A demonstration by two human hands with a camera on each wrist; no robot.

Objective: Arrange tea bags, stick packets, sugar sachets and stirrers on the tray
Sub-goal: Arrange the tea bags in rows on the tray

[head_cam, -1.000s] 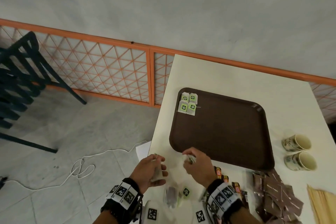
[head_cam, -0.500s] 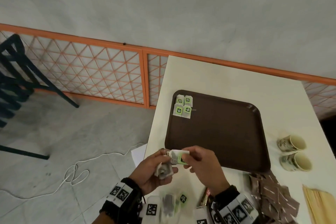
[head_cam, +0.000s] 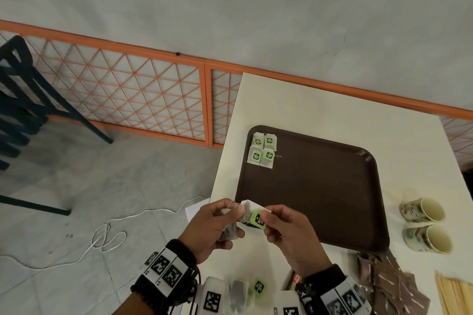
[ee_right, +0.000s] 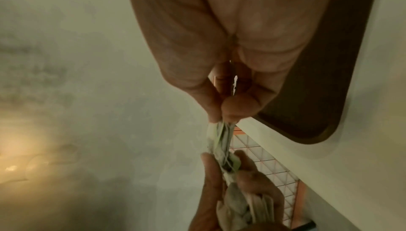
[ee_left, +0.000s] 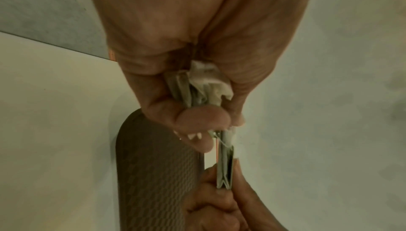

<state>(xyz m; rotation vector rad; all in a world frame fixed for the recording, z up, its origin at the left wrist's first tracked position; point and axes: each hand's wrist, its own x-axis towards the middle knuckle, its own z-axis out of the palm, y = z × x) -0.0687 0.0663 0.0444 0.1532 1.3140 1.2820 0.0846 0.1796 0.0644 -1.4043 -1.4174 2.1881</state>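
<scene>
A brown tray (head_cam: 320, 186) lies on the white table (head_cam: 320, 107); several green-tagged tea bags (head_cam: 262, 151) sit in its far left corner. Just in front of the tray's near left corner my left hand (head_cam: 215, 225) grips a bunch of tea bags (ee_left: 197, 85), also seen as the bunch of tea bags (ee_right: 239, 205) in the right wrist view. My right hand (head_cam: 286, 230) pinches one tea bag (head_cam: 253, 217) with a green tag, held between both hands above the table edge. Its string runs to the left hand's fingertips.
Two paper cups (head_cam: 425, 225) lie on their sides right of the tray. Brown sachets (head_cam: 384, 281) and wooden stirrers (head_cam: 455, 296) sit at the near right. More tea bags (head_cam: 245, 291) and stick packets (head_cam: 295, 280) lie near my wrists. The table's left edge drops to floor with a white cable (head_cam: 107, 238).
Both hands rose from the table edge and came together; the right hand drew one green-tagged tea bag out from the left hand's bunch and now holds it up flat.
</scene>
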